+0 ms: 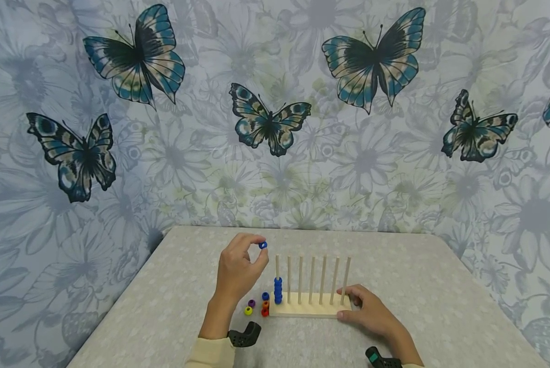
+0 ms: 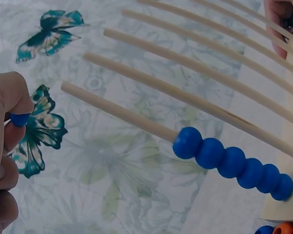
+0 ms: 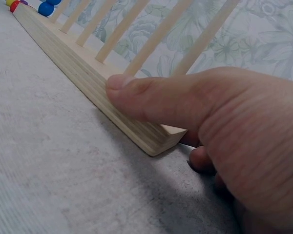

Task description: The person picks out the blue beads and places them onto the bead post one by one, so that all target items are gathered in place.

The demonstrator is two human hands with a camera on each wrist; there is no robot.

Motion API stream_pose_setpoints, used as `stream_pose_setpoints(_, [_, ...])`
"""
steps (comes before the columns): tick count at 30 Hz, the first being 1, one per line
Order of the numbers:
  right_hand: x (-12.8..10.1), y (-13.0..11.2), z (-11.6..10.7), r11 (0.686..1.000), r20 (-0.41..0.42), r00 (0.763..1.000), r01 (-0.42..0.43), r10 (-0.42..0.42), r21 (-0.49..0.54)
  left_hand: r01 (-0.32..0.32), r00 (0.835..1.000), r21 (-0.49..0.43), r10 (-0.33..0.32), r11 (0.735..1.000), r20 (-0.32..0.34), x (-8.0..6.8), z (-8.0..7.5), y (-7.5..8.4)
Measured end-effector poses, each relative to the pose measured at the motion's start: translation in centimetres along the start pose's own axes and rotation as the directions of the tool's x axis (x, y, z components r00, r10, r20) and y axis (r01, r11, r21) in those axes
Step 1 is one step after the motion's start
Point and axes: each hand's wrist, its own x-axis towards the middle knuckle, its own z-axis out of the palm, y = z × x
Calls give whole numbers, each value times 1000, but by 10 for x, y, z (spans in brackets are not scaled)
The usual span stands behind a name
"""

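Observation:
Between thumb and forefinger my left hand (image 1: pixel 238 267) pinches a blue bead (image 1: pixel 263 245), raised above and just left of the leftmost peg. Several blue beads (image 2: pixel 233 162) are stacked on that peg (image 2: pixel 119 111), and its upper part sticks out bare. The pegs stand in a row on a wooden base (image 1: pixel 309 309); the other pegs carry no beads. At the base's right end my right hand (image 1: pixel 371 313) grips it, with the thumb (image 3: pixel 151 97) along the near side and the other fingers behind, partly hidden.
Left of the base lie loose beads on the table (image 1: pixel 164 286): a blue bead (image 1: pixel 265 296), an orange bead (image 1: pixel 265 304), a red bead (image 1: pixel 265 312), a purple bead (image 1: pixel 252 303) and a yellow bead (image 1: pixel 248 311). Behind rises a butterfly-patterned wall (image 1: pixel 284 194).

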Motion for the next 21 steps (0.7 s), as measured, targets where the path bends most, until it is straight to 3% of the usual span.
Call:
stream_pose_setpoints(12, [0, -2, -3, 1000, 2, 1000, 8, -8, -5, -34, 997, -14, 35, 999, 71, 6, -3, 16])
stream_pose_setpoints(21, [0, -3, -2, 1000, 6, 1000, 5, -5, 8, -56, 993, 4, 56, 998, 103, 3, 1, 18])
